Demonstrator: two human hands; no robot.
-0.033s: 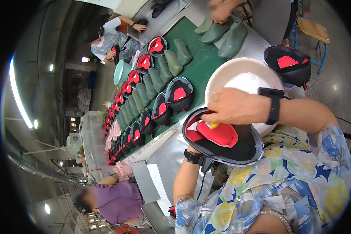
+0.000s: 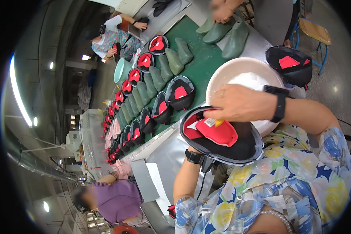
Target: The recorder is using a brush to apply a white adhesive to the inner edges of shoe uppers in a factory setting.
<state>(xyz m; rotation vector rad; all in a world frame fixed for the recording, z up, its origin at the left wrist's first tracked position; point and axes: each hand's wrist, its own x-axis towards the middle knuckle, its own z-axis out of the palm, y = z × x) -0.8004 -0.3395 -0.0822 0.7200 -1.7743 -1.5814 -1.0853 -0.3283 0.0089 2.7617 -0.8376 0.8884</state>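
Note:
A black shoe upper [image 2: 241, 142] with a red lining [image 2: 222, 132] lies tilted in front of me, its open side up. From behind, my left hand [image 2: 192, 149] supports it by the toe end; its fingers are mostly hidden by the upper. My right hand [image 2: 232, 102] is closed in a pinch over the opening. From its fingertips a small yellow piece [image 2: 218, 122] sticks out against the lining; most of it is covered. A white label [image 2: 210, 122] shows on the red lining beside it. Just beyond the right hand stands a pale basin [image 2: 218, 74] holding something white.
Rows of green shoe lasts [image 2: 158, 78] and black-and-red uppers [image 2: 179, 93] line the green table [image 2: 195, 70]. Another upper [image 2: 289, 64] rests right of the basin. A co-worker's hand [image 2: 222, 11] touches lasts at the far side. Other people work at left.
My right hand has shifted slightly, raising its wrist and uncovering the white label and more of the yellow piece. The upper stays almost in place.

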